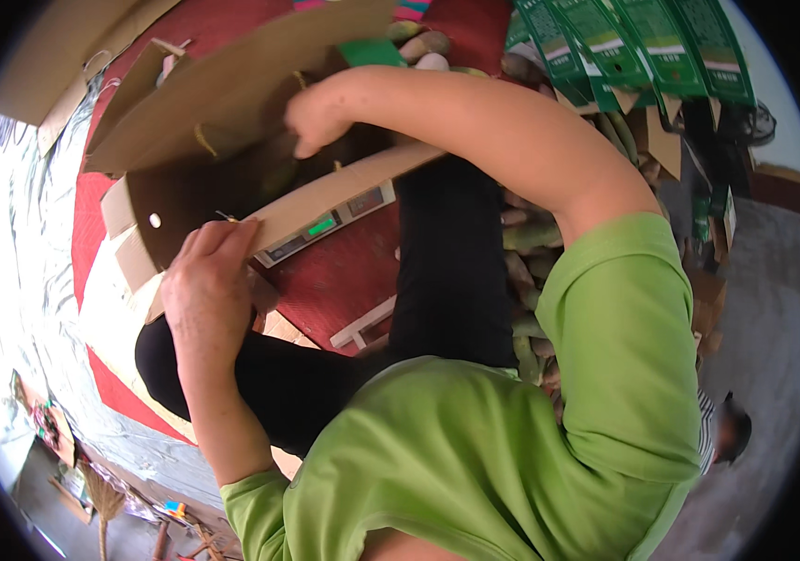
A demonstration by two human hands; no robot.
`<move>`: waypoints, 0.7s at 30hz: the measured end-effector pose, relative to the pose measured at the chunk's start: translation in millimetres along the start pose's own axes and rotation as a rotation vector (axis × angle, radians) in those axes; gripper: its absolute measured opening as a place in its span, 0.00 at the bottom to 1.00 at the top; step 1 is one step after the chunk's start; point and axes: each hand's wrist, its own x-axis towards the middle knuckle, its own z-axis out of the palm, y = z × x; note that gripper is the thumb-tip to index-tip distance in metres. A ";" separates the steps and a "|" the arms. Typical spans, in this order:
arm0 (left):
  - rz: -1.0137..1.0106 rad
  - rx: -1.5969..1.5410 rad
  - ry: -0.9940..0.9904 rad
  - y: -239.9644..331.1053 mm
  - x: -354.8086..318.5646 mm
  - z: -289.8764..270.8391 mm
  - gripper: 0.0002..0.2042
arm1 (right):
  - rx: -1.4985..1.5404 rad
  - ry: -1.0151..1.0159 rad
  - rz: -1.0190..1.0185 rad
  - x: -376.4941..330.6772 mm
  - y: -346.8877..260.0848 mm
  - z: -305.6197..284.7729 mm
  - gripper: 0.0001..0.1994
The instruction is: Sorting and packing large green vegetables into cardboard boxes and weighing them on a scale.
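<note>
Left hand [203, 280]: grip pinching the near-left corner of our open carton [348, 182], likely steadying it. Right hand [318, 114]: over its opening; grip, we cannot tell.

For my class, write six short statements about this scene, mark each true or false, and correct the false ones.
1. The person's shirt is green. True.
2. The left hand touches the box. True.
3. The right hand rests on the shirt. False: it is at the box's opening.
4. The box is closed. False: it is open.
5. The broom is at the picture's lower left. True.
6. The green cartons are at the lower left. False: they are at the upper right.
</note>
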 end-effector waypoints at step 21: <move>0.072 -0.025 -0.022 -4.7 4.4 10.0 0.13 | 0.580 0.421 1.009 -209.1 12.7 464.7 0.17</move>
